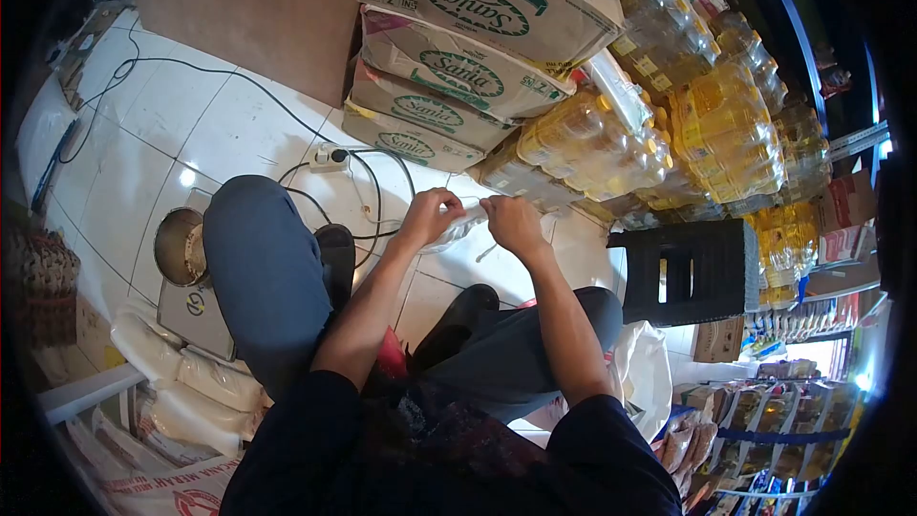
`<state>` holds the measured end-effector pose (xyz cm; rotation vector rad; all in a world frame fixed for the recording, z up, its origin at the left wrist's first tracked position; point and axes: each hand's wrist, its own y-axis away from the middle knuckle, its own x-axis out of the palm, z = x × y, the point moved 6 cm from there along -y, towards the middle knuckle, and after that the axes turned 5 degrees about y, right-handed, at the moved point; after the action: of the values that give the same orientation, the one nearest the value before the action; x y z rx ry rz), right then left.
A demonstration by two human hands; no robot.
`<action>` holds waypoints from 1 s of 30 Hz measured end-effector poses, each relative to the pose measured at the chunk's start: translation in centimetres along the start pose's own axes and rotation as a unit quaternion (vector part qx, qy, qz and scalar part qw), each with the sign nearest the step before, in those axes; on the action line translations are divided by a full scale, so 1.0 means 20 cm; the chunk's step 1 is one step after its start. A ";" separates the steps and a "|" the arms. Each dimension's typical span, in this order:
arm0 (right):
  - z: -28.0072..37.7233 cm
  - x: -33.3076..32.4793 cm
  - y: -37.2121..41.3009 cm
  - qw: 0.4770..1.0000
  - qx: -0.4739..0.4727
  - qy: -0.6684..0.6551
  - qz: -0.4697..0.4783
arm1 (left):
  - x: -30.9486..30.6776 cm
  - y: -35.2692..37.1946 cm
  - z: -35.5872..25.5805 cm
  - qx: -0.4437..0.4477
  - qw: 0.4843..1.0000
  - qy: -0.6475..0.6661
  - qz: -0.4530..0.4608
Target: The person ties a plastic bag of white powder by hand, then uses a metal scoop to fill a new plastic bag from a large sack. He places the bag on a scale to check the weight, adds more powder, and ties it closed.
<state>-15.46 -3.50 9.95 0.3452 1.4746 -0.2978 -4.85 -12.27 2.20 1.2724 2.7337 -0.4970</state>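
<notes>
Dark shirt (430,478) foremost, we pinch a clear plastic bag (467,225) in the fingertips of left hand (433,217) and right hand (516,226), its length crosswise between them.

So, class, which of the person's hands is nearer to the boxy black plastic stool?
Right. The right hand is left of the boxy black plastic stool, not touching it; the left hand is farther left.

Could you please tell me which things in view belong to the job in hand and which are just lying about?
Seemingly in the job:
- left hand
- right hand
- clear plastic at their fingertips

Seemingly just lying about:
- Sania cartons
- bottles of yellow liquid
- black stool
- white socket block
</notes>
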 end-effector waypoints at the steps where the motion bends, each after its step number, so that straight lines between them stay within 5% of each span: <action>1: 0.01 0.01 0.01 1.000 -0.020 -0.021 0.010 | 0.01 0.00 0.00 0.035 0.999 -0.014 -0.008; 3: 0.03 0.00 0.01 0.996 -0.063 -0.064 0.028 | 0.02 0.00 0.03 0.034 0.999 0.008 -0.032; 6: 0.00 -0.03 0.01 0.999 0.041 -0.032 -0.001 | 0.01 0.05 -0.06 0.068 0.992 -0.052 -0.091; 9: 0.05 -0.01 0.00 0.989 -0.061 -0.108 0.076 | 0.03 0.12 -0.16 0.115 0.978 -0.122 -0.127; 12: -0.01 0.02 -0.01 0.998 0.040 -0.045 -0.011 | 0.10 0.13 -0.08 0.151 0.976 -0.117 -0.106; 15: 0.04 0.04 0.00 0.982 -0.051 -0.163 0.076 | 0.07 0.13 -0.07 0.153 0.974 -0.117 -0.118; 16: 0.00 0.05 -0.03 0.997 -0.071 -0.031 -0.012 | 0.05 0.13 -0.09 0.158 0.972 -0.106 -0.140; 19: 0.03 0.03 -0.04 0.993 -0.088 -0.075 0.019 | 0.04 0.11 -0.08 0.078 0.987 -0.092 -0.109; 20: -0.01 0.05 -0.02 0.979 0.002 -0.165 0.116 | 0.05 0.10 -0.08 0.087 0.985 -0.094 -0.113; 23: -0.04 0.05 -0.04 0.998 0.017 -0.055 -0.017 | 0.06 0.12 -0.05 0.119 0.979 -0.095 -0.133; 26: -0.05 0.05 -0.04 0.981 -0.049 -0.188 0.022 | 0.04 0.11 -0.06 0.134 0.970 -0.096 -0.177; 29: -0.15 0.08 -0.02 0.932 0.170 -0.312 0.066 | 0.03 0.15 -0.08 0.068 0.979 -0.088 -0.174; 30: -0.13 0.07 -0.01 0.935 0.157 -0.312 0.060 | 0.06 0.16 -0.08 0.049 0.985 -0.073 -0.146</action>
<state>-17.70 -2.56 8.34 0.5377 0.7740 -0.4951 -3.11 -8.96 2.55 0.8154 2.8103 -0.7273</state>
